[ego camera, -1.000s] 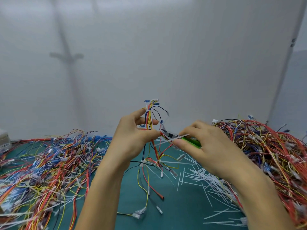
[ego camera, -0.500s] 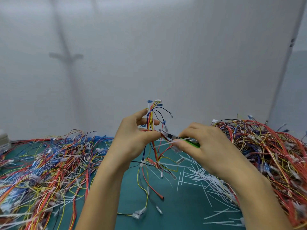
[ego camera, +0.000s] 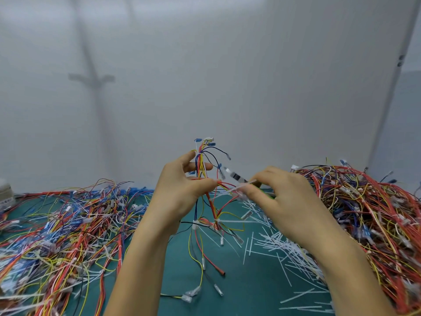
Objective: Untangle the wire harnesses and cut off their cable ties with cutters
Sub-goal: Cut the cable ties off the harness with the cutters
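My left hand point(ego camera: 182, 190) grips a multicoloured wire harness point(ego camera: 202, 160) upright above the table; its loose ends hang down to the green mat. A white cable tie point(ego camera: 199, 153) binds the wires near the top. My right hand point(ego camera: 280, 201) holds green-handled cutters point(ego camera: 235, 176), whose blurred jaws point up-left toward the harness, and it also pinches a white cable tie strip point(ego camera: 241, 186) just right of my left thumb.
A big tangle of harnesses point(ego camera: 59, 229) covers the left of the green mat point(ego camera: 239, 290). Another heap of harnesses point(ego camera: 373, 215) fills the right. Cut white tie strips point(ego camera: 280, 247) litter the mat under my right hand. A white wall stands behind.
The cutters' jaws have swung up and away from the harness, and my right hand has pulled a white tie strip slightly to the right. My left hand keeps its grip.
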### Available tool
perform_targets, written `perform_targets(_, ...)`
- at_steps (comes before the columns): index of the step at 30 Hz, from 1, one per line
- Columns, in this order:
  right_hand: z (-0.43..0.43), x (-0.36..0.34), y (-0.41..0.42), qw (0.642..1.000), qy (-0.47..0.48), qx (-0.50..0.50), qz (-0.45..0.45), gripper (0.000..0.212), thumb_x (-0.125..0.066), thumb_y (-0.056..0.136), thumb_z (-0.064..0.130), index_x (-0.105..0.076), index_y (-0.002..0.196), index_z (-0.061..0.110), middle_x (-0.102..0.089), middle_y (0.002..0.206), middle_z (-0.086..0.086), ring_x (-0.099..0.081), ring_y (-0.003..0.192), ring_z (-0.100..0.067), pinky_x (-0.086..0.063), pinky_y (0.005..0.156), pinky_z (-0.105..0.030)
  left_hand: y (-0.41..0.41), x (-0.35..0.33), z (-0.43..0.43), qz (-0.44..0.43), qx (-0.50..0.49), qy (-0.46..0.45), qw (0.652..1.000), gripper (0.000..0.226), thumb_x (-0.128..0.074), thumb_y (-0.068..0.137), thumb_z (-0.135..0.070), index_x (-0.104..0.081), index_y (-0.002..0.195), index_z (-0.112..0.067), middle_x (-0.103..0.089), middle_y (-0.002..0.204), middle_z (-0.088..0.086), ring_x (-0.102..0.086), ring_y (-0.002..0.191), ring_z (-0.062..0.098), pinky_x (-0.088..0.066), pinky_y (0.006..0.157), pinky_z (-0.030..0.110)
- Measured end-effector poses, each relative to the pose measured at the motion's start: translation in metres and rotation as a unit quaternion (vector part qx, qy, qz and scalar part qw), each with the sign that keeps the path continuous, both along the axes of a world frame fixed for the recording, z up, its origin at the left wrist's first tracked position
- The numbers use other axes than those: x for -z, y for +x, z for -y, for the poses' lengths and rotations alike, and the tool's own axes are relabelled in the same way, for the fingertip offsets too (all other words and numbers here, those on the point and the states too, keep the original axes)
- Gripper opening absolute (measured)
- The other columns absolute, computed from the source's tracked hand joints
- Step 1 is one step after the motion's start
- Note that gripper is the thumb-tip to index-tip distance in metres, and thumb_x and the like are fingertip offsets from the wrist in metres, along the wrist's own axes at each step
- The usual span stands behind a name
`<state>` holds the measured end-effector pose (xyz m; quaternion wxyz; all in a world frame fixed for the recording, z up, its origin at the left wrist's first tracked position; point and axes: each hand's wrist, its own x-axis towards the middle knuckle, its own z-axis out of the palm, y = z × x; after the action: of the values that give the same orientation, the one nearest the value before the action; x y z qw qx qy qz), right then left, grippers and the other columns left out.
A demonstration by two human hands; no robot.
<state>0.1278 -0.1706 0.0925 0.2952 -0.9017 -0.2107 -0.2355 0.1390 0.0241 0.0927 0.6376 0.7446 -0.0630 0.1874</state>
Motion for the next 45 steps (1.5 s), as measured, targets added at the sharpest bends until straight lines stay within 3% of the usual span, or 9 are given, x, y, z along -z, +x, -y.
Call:
perform_targets(4,0.001,-0.003,-0.003,0.991,0.127,0.024,0.035,0.034,-0.05,0.09,0.055,-0.068,0.083,0.027,-0.062,0.091,0.008,-0.064,0.073,-0.015,-0.045,0.073,-0.033,-0.001,-0.004,-0.001,-0.023,0.032,-0.129,0.991,0.041,-0.064,0.086,0.007,-0.059,0.125,-0.005,-0.067,0.114,0.012,-0.071,0.073,0.015,-0.059,0.063,0.025)
perform_targets(11,-0.007,-0.008,-0.011,0.951,0.303,-0.032,-0.056,0.044,-0.067,0.072,0.071,-0.069,0.081,0.028,-0.067,0.065,0.005,-0.061,0.052,-0.009,-0.053,0.061,-0.039,-0.003,-0.011,-0.007,-0.05,0.054,-0.234,0.969,0.038,-0.049,0.094,0.006,-0.049,0.132,0.0,-0.064,0.125,0.012,-0.069,0.103,0.033,-0.062,0.075,0.037)
perform_targets(14,-0.02,-0.002,-0.009,0.951,0.292,-0.035,-0.099,0.041,-0.075,0.06,0.061,-0.072,0.083,0.027,-0.07,0.069,0.007,-0.065,0.064,-0.014,-0.058,0.066,-0.043,-0.006,-0.011,-0.004,-0.045,0.081,-0.259,0.962,0.026,-0.05,0.095,0.006,-0.056,0.12,0.001,-0.065,0.124,0.015,-0.07,0.102,0.031,-0.061,0.077,0.037)
perform_targets(18,-0.035,0.008,-0.005,0.97,0.225,0.006,-0.087,0.019,-0.078,0.074,0.044,-0.069,0.077,0.028,-0.068,0.072,0.025,-0.063,0.066,0.001,-0.047,0.057,-0.011,-0.005,-0.008,0.004,-0.024,0.115,-0.283,0.952,0.024,-0.054,0.093,0.004,-0.059,0.115,-0.002,-0.067,0.122,0.014,-0.072,0.1,0.022,-0.061,0.075,0.033)
perform_targets(24,-0.035,0.011,-0.001,0.972,0.228,0.017,-0.046,0.011,-0.069,0.086,0.037,-0.067,0.08,0.027,-0.066,0.075,0.008,-0.057,0.065,-0.006,-0.041,0.056,-0.017,-0.004,-0.009,0.007,-0.022,0.17,-0.33,0.928,0.034,-0.042,0.098,0.003,-0.054,0.13,0.003,-0.067,0.124,0.012,-0.069,0.108,0.023,-0.061,0.077,0.035)
perform_targets(32,-0.032,0.012,0.002,0.96,0.269,-0.054,-0.047,0.011,-0.07,0.084,0.027,-0.066,0.075,0.024,-0.063,0.06,0.009,-0.051,0.054,-0.007,-0.044,0.053,-0.024,-0.011,-0.011,-0.005,-0.018,0.084,-0.178,0.98,0.054,-0.067,0.085,-0.005,-0.054,0.137,-0.014,-0.068,0.124,-0.002,-0.074,0.09,0.014,-0.057,0.06,0.023)
perform_targets(37,-0.031,0.016,0.006,0.952,0.3,-0.04,-0.039,0.012,-0.069,0.085,0.025,-0.066,0.074,0.024,-0.058,0.055,0.008,-0.047,0.05,-0.007,-0.041,0.052,-0.027,-0.011,-0.011,-0.01,0.022,-0.076,-0.028,0.996,0.019,-0.066,0.091,-0.025,-0.073,0.108,-0.023,-0.075,0.092,-0.013,-0.062,0.052,-0.001,-0.035,0.04,0.006)
perform_targets(40,-0.029,0.017,0.009,0.944,0.326,-0.037,-0.038,0.011,-0.07,0.085,0.024,-0.066,0.074,0.023,-0.058,0.055,0.007,-0.048,0.049,-0.009,-0.044,0.052,-0.034,-0.01,-0.01,-0.017,0.018,-0.114,-0.001,0.993,0.02,-0.057,0.096,-0.032,-0.076,0.094,-0.028,-0.07,0.081,-0.014,-0.052,0.049,-0.007,-0.037,0.043,0.007)
perform_targets(45,-0.025,0.017,0.011,0.935,0.351,-0.043,-0.025,0.012,-0.071,0.084,0.022,-0.065,0.074,0.023,-0.053,0.052,0.01,-0.044,0.049,-0.009,-0.04,0.052,-0.031,-0.003,-0.009,-0.02,-0.074,-0.098,0.031,0.992,0.047,-0.038,0.101,-0.049,-0.069,0.083,-0.02,-0.075,0.08,-0.004,-0.069,0.06,0.006,-0.046,0.06,0.027)
